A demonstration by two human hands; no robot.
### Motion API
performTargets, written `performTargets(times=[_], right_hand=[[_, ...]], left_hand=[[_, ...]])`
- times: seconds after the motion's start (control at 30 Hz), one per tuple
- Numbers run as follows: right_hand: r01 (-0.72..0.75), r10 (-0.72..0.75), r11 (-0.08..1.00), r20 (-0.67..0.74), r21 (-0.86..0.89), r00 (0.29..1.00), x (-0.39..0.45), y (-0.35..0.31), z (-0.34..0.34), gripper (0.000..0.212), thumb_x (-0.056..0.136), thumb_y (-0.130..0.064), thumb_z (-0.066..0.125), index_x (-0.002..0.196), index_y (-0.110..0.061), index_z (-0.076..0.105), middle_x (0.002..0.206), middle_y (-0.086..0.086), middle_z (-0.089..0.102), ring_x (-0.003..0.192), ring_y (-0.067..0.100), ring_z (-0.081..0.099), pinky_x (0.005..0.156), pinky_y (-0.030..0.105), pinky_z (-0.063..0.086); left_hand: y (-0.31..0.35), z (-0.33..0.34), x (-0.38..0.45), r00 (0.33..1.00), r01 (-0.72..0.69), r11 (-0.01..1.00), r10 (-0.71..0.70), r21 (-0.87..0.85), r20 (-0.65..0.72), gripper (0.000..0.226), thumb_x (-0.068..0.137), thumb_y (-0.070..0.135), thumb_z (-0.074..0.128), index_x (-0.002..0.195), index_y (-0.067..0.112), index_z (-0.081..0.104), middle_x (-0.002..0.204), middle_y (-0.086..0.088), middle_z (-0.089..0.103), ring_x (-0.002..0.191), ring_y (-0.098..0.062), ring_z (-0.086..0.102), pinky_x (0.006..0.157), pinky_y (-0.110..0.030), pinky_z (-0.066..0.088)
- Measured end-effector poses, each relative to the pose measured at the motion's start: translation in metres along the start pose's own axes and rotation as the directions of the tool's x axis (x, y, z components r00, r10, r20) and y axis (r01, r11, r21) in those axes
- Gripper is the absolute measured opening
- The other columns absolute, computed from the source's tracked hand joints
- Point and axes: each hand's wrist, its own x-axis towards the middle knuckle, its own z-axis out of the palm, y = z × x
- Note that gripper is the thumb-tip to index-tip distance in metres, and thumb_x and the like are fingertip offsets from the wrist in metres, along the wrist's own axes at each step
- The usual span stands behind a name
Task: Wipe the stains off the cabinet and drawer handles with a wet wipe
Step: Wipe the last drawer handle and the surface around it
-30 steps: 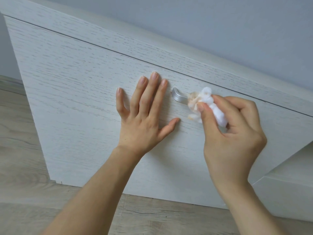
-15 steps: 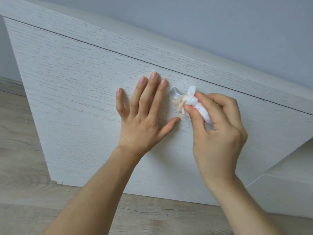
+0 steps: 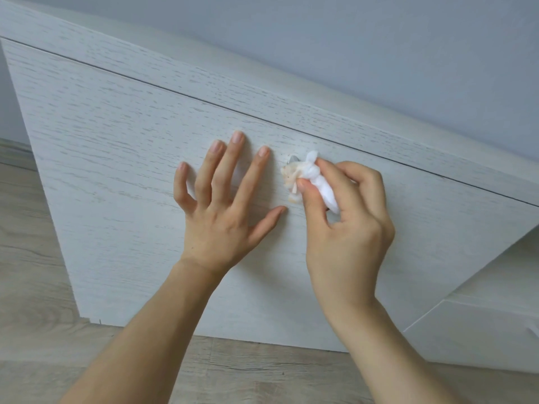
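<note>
A white wood-grain drawer front (image 3: pixel 122 158) fills the view. My left hand (image 3: pixel 221 211) lies flat on it with fingers spread, just left of the handle. My right hand (image 3: pixel 347 228) pinches a crumpled white wet wipe (image 3: pixel 309 179), stained orange at its left end, and presses it over the left end of the silver handle (image 3: pixel 292 159). Only a small tip of the handle shows above the wipe; the remainder is hidden behind the wipe and my fingers.
The cabinet top edge (image 3: pixel 262 83) runs diagonally above the drawer, with a blue-grey wall behind. Wood-look floor (image 3: pixel 26 258) lies at the left and below. Another white cabinet panel (image 3: pixel 481 339) sits at the lower right.
My right hand has slid the wipe leftward along the handle, so less of the silver handle shows. My left hand has stayed flat on the drawer front.
</note>
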Motion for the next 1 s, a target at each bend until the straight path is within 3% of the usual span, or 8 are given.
performTargets(times=[0.23, 0.33, 0.47, 0.7, 0.87, 1.0], right_hand=[[-0.123, 0.125, 0.992, -0.059, 0.033, 0.990, -0.001, 0.010, -0.014, 0.019, 0.082, -0.006, 0.070, 0.101, -0.008, 0.070, 0.093, 0.001, 0.052, 0.077, -0.009, 0.048, 0.073, -0.001, 0.033], [-0.042, 0.042, 0.999, -0.011, -0.006, 0.999, 0.000, 0.001, -0.006, 0.020, 0.080, -0.004, 0.070, 0.100, -0.003, 0.070, 0.091, 0.007, 0.054, 0.078, 0.001, 0.047, 0.073, -0.004, 0.031], [0.115, -0.111, 0.993, 0.090, -0.036, 0.990, 0.011, -0.016, 0.015, 0.015, 0.077, 0.000, 0.072, 0.092, -0.001, 0.071, 0.087, 0.016, 0.059, 0.078, 0.009, 0.048, 0.071, -0.001, 0.028], [-0.097, 0.097, 0.995, 0.004, -0.014, 0.995, 0.006, -0.009, -0.002, 0.008, 0.079, -0.010, 0.073, 0.085, -0.006, 0.071, 0.087, 0.009, 0.063, 0.077, 0.008, 0.056, 0.071, 0.006, 0.037], [-0.032, 0.043, 0.995, 0.113, -0.098, 0.993, 0.021, -0.027, 0.017, 0.011, 0.077, -0.007, 0.072, 0.086, -0.003, 0.069, 0.088, 0.012, 0.062, 0.079, 0.009, 0.046, 0.069, -0.007, 0.025], [-0.074, 0.076, 0.997, 0.085, -0.035, 0.993, 0.015, -0.018, 0.008, 0.008, 0.079, -0.011, 0.072, 0.080, -0.005, 0.068, 0.084, 0.007, 0.062, 0.075, 0.010, 0.052, 0.066, 0.000, 0.032]], left_hand=[[-0.003, 0.000, 0.000, 1.000, 0.023, 1.000, -0.023, 0.005, 0.010, 0.074, 0.086, 0.067, 0.050, 0.143, 0.022, 0.034, 0.146, -0.012, 0.024, 0.136, -0.025, 0.026, 0.108, -0.046, 0.009], [-0.005, 0.002, -0.004, 0.997, 0.073, 0.997, -0.073, 0.015, 0.011, 0.078, 0.084, 0.072, 0.047, 0.143, 0.023, 0.032, 0.145, -0.014, 0.021, 0.138, -0.024, 0.017, 0.108, -0.047, 0.008], [-0.004, 0.005, -0.003, 0.997, 0.082, 0.997, -0.082, 0.013, -0.013, 0.077, 0.084, 0.070, 0.048, 0.142, 0.023, 0.032, 0.145, -0.013, 0.023, 0.136, -0.024, 0.023, 0.108, -0.047, 0.009], [-0.008, 0.004, -0.005, 0.998, 0.057, 0.998, -0.057, 0.007, 0.005, 0.077, 0.084, 0.070, 0.047, 0.143, 0.023, 0.032, 0.145, -0.012, 0.023, 0.135, -0.026, 0.025, 0.109, -0.046, 0.006], [-0.004, 0.005, -0.004, 0.997, 0.079, 0.997, -0.079, 0.000, -0.015, 0.076, 0.084, 0.069, 0.046, 0.143, 0.023, 0.032, 0.145, -0.014, 0.022, 0.137, -0.024, 0.020, 0.109, -0.047, 0.008], [-0.007, 0.003, -0.005, 0.998, 0.067, 0.998, -0.067, -0.003, -0.003, 0.077, 0.084, 0.070, 0.048, 0.143, 0.023, 0.032, 0.146, -0.014, 0.021, 0.137, -0.025, 0.021, 0.109, -0.047, 0.007]])
